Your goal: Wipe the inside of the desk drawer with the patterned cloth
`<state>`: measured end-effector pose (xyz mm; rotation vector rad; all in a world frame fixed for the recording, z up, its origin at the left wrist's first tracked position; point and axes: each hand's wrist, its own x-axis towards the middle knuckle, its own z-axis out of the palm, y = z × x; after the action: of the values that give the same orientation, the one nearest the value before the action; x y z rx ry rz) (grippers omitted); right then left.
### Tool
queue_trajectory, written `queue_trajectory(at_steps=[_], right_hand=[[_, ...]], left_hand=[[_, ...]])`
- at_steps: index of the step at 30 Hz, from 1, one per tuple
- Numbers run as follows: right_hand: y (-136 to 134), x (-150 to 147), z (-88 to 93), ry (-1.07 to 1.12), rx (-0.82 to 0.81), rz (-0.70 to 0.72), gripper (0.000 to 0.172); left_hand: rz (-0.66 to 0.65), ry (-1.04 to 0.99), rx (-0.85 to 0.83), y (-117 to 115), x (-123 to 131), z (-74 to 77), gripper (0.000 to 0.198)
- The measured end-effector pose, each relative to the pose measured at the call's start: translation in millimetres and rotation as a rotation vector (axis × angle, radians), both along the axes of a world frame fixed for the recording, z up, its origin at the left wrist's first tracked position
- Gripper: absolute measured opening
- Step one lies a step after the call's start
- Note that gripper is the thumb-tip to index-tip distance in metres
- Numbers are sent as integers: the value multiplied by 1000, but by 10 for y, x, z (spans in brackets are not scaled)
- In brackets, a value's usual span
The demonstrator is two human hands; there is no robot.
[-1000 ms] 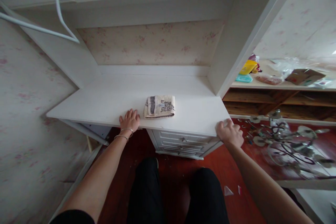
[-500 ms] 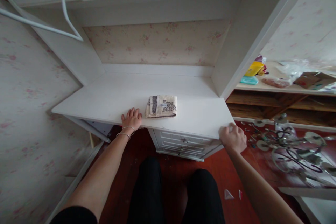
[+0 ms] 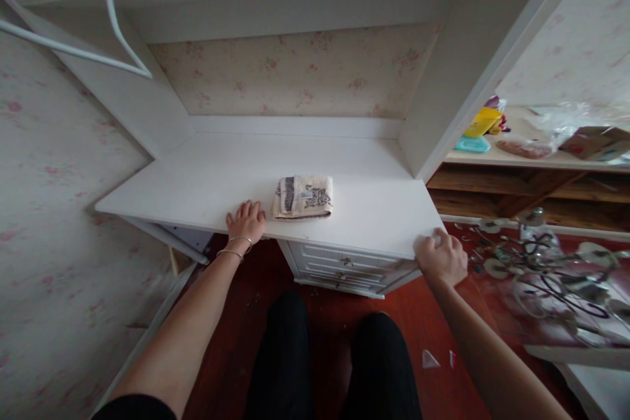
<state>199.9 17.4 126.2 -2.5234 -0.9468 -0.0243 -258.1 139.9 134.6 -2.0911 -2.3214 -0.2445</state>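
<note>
A folded cream towel [image 3: 310, 198] with a dark pattern and stripe lies on the white desk [image 3: 236, 164] close to its front edge. Just left of the towel, my left hand [image 3: 247, 220] rests with spread fingers on the desktop at the front edge; bracelets circle that wrist. My right hand [image 3: 441, 257] is curled round the front right corner of the desk, its fingers partly hidden. Beneath the desktop stands a white drawer unit [image 3: 344, 269] with small knobs.
A metal chandelier [image 3: 551, 262] and small parts lie on the red floor at right. Behind them, a wooden shelf [image 3: 536, 157] holds a yellow container [image 3: 482, 122] and plastic bags. A white bent rod [image 3: 111, 13] hangs at upper left. Plastic scraps [image 3: 430, 359] lie near my legs.
The view has shifted slightly. Both hands stay at the desk's front edge and the towel lies in the same place.
</note>
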Motion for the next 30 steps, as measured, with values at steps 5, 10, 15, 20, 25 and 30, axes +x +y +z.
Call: queue_trajectory(at_steps=[5, 10, 15, 20, 25, 30], right_hand=[[2, 0, -2, 1, 18, -2, 49], [-5, 2, -12, 5, 35, 3, 50], [-5, 6, -28, 6, 50, 3, 50], [-4, -5, -13, -7, 30, -2, 48], [5, -17, 12, 0, 23, -2, 48], [2, -39, 53, 11, 20, -2, 49]], left_hand=[[0, 1, 3, 2, 0, 2, 51], [5, 7, 4, -9, 14, 19, 51], [0, 7, 12, -24, 24, 37, 50], [-1, 4, 16, -28, 30, 39, 50], [4, 14, 37, -36, 42, 42, 49], [-14, 23, 63, -41, 34, 35, 48]])
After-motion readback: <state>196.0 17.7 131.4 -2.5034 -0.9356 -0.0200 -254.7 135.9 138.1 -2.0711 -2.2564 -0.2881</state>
